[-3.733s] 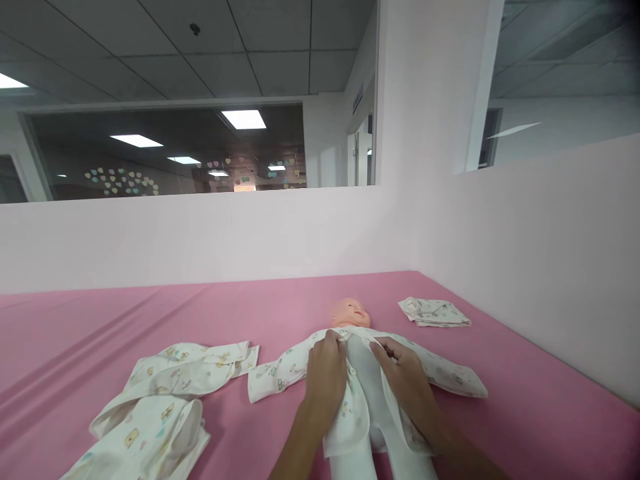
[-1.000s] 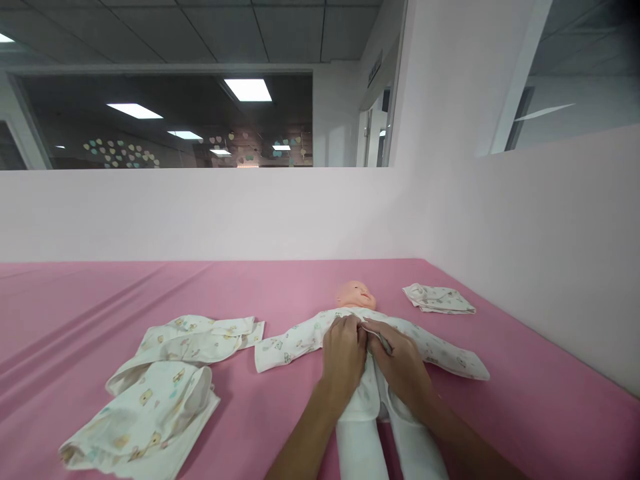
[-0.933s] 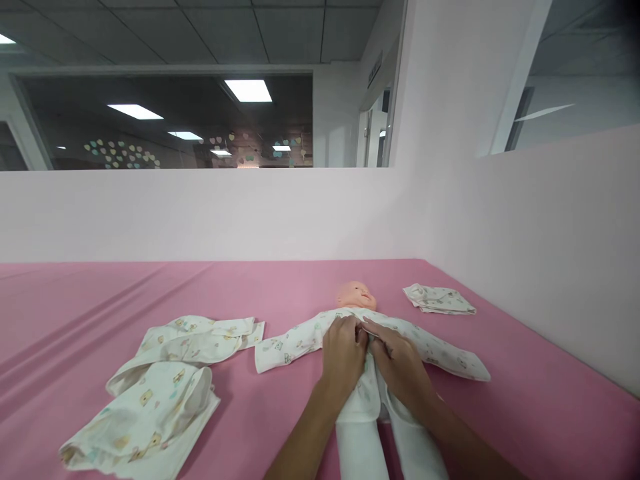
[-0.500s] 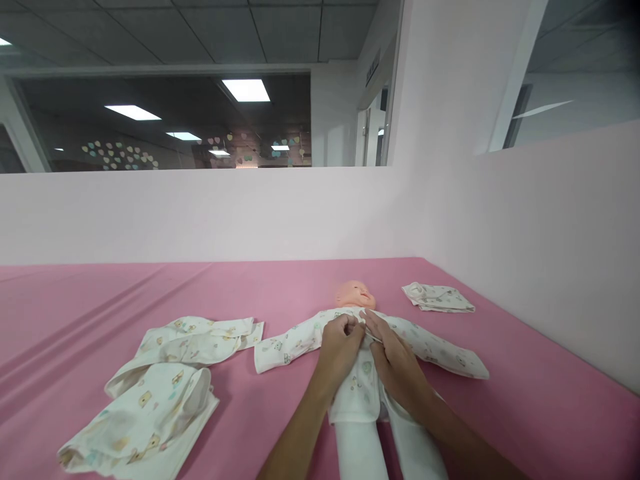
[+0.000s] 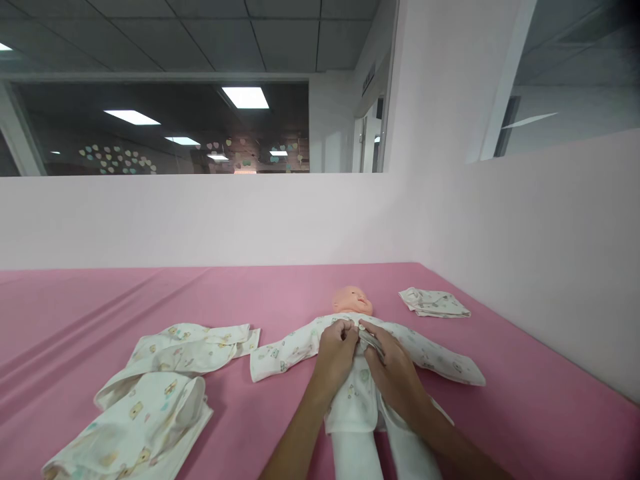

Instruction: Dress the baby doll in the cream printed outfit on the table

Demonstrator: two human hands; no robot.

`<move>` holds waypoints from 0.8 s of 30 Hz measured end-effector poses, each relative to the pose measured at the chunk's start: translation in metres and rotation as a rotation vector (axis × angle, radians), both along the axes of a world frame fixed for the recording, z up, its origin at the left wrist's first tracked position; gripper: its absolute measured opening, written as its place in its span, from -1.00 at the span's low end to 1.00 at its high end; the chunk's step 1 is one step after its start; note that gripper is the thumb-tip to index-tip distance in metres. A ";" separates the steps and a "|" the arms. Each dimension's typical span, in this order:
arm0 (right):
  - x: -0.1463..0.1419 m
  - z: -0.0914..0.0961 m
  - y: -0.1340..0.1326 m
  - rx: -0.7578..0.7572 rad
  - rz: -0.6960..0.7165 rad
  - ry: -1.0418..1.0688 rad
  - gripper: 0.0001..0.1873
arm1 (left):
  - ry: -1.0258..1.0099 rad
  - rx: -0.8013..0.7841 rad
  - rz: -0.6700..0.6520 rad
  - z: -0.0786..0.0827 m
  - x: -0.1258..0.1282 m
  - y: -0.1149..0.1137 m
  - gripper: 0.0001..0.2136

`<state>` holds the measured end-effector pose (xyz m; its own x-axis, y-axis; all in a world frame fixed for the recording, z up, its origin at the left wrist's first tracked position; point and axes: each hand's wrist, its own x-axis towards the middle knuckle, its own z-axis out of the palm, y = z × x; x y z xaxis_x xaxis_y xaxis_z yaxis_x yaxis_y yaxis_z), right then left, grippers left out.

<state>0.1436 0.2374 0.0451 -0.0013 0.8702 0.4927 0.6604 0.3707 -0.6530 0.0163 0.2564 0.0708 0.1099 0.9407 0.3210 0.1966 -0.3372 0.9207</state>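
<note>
A baby doll (image 5: 353, 300) lies on its back, its head away from me and its arms spread inside long sleeves. It wears a white printed baby shirt (image 5: 351, 400) over white legs. At the upper chest, my left hand (image 5: 337, 350) pinches the shirt's front with curled fingers. Close beside it, my right hand (image 5: 395, 367) holds the shirt's front edge between thumb and fingers, and a fold of the cloth stands up there. My fingertips nearly meet; any fastener between them is too small to make out.
Left of the doll lies a crumpled white printed baby garment (image 5: 155, 393). A smaller folded printed garment (image 5: 435, 303) rests at the back right. The pink padded surface (image 5: 280, 293) ends at a white wall (image 5: 200, 220) behind and on the right, with windows above.
My right hand's fingers have curled from nearly flat to a grip on the shirt's edge, lifting a fold. My left hand stays at the chest. The view has tilted slightly upward.
</note>
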 end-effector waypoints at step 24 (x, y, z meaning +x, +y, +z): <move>0.026 0.003 -0.010 0.050 -0.100 0.047 -0.80 | 0.869 0.171 0.167 0.014 0.009 -0.045 -0.78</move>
